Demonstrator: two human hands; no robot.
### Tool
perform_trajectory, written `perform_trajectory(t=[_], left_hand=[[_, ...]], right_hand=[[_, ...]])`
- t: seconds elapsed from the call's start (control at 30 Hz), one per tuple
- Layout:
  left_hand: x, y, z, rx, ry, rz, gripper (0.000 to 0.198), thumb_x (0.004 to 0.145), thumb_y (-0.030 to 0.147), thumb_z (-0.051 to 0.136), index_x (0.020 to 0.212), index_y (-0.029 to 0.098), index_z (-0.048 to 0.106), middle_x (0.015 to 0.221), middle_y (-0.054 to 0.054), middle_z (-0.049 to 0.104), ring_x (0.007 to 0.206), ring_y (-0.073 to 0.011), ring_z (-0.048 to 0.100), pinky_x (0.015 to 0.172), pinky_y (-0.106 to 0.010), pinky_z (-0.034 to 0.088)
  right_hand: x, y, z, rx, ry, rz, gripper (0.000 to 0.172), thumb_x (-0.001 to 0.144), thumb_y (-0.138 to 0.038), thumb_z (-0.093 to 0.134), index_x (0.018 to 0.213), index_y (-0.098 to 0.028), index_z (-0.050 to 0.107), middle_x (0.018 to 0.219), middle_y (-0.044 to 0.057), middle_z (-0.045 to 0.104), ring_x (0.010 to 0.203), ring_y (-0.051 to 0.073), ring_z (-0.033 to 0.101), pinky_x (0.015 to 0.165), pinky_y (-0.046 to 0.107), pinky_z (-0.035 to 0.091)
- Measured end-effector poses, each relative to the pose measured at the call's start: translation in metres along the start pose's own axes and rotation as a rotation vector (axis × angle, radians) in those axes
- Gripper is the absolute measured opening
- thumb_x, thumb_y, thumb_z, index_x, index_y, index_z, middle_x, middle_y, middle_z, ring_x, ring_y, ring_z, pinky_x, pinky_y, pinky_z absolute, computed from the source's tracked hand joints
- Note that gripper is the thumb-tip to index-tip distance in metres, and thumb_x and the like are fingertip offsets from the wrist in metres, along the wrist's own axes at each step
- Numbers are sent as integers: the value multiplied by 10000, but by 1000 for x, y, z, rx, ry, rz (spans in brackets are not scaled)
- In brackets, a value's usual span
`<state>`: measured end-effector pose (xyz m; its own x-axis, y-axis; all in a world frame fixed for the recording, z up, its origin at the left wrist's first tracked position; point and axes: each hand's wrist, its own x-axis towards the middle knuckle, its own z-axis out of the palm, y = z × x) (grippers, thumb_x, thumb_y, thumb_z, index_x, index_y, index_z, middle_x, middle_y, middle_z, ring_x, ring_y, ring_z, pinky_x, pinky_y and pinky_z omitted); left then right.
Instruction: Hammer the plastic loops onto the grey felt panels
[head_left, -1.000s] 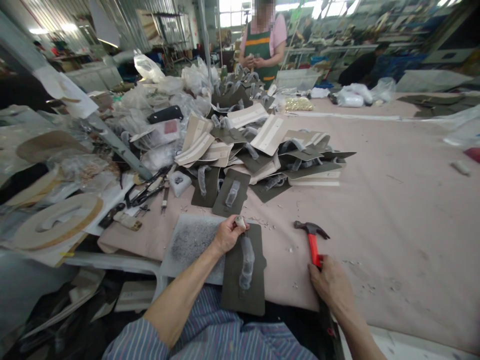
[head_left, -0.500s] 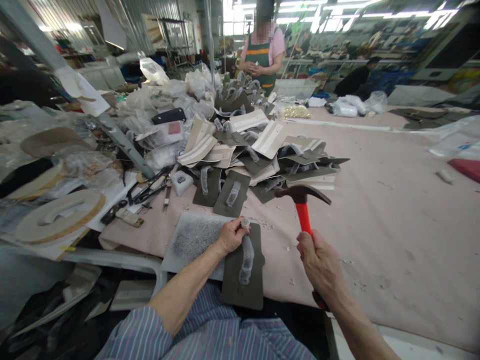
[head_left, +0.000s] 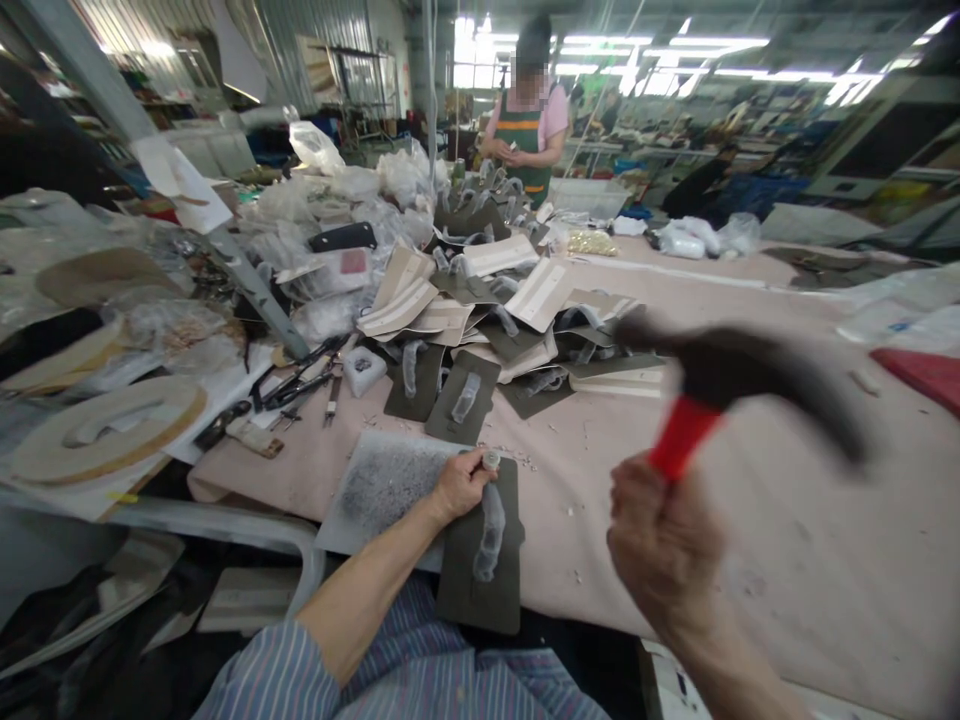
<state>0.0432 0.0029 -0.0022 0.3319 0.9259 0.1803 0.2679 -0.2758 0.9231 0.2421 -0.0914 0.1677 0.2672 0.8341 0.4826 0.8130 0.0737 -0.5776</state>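
A dark green panel (head_left: pixel 466 575) with a plastic-wrapped handle (head_left: pixel 490 535) lies at the table's front edge, partly over a speckled grey slab (head_left: pixel 386 490). At the panel's far end my left hand (head_left: pixel 461 485) pinches a small round-topped metal tool (head_left: pixel 490 460) upright. To the right, my right hand (head_left: pixel 660 535) is wrapped round the red handle of a claw hammer (head_left: pixel 686 435). The hammer's dark head is raised above the table and blurred by motion.
Beyond the slab is a pile of similar panels (head_left: pixel 465 395), some pale side up. Plastic bags, pliers (head_left: pixel 300 380) and a tape roll (head_left: pixel 109 430) lie left. Across the table (head_left: pixel 757 400) stands a person in an apron (head_left: pixel 525 130).
My right hand has lifted the hammer higher and closer to the camera, and its head now looks larger and blurred. My left hand keeps its hold on the metal tool.
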Motion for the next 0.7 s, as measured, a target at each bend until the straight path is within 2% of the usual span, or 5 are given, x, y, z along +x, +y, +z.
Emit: perform_trajectory(t=[0.1,0.17,0.47,0.6,0.7], left_hand=[[-1,-2,1,16,-8,5,151,823,143,586,926,187,687,802,-2,702,753,-166,645,720,-253,474],[-1,-3,2,4,-13,9,159,821,146,591,939,191,689,798,-1,702,748,-166,648,720,-254,475],[-1,1,-2,-23,-14,16,131,795,147,615,900,189,682,845,-18,713,802,-183,656,763,-263,491],[-2,3,-2,-28,7,20,120,786,160,628,887,187,686,837,-20,714,790,-181,652,764,-266,488],[0,3,2,-86,37,-33,119,754,185,661,869,179,692,803,-15,706,746,-173,641,722,-259,486]], right_hand=[[-32,28,27,-211,-488,3,286,964,-424,394,760,-231,441,493,-31,451,414,129,374,473,270,164],[-46,49,34,-323,-669,81,259,979,-402,386,801,-228,461,498,-30,466,418,134,391,485,281,141],[-77,120,59,-431,-618,287,282,979,-371,355,869,-206,554,752,75,625,676,212,603,592,292,372],[-77,83,86,-210,-361,132,398,936,-425,424,1189,-144,549,1195,188,602,927,264,615,786,374,466],[-76,32,108,99,-580,213,414,957,-457,412,1223,-163,531,1088,131,663,869,231,646,772,337,487]])
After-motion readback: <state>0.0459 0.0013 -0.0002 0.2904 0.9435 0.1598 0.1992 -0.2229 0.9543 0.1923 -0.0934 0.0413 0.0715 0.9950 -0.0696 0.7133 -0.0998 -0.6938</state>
